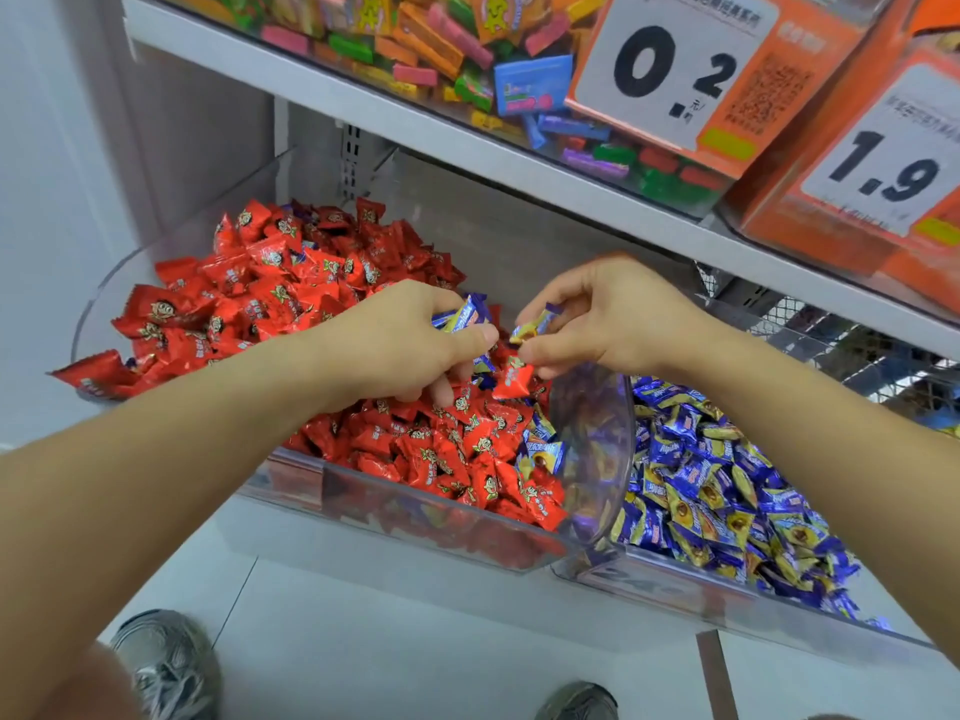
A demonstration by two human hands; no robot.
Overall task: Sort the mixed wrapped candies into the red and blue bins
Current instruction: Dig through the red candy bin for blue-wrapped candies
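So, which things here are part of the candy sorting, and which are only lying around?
Part of the job:
left hand, gripping blue candies
right hand, pinching a blue-and-yellow candy
red candy bin
blue candy bin

Only around:
chewing gum bin above
price tags 0.2, 1.9

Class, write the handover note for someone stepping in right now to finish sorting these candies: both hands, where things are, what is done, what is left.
Left hand: grips several blue candies above the red bin.
Right hand: pinches one blue-and-yellow candy over the same bin.
Done: the red bin holds mostly red candies; the blue bin holds blue ones.
Left: drop the held candies into the blue bin, then pick out the stray blue candies by the divider.
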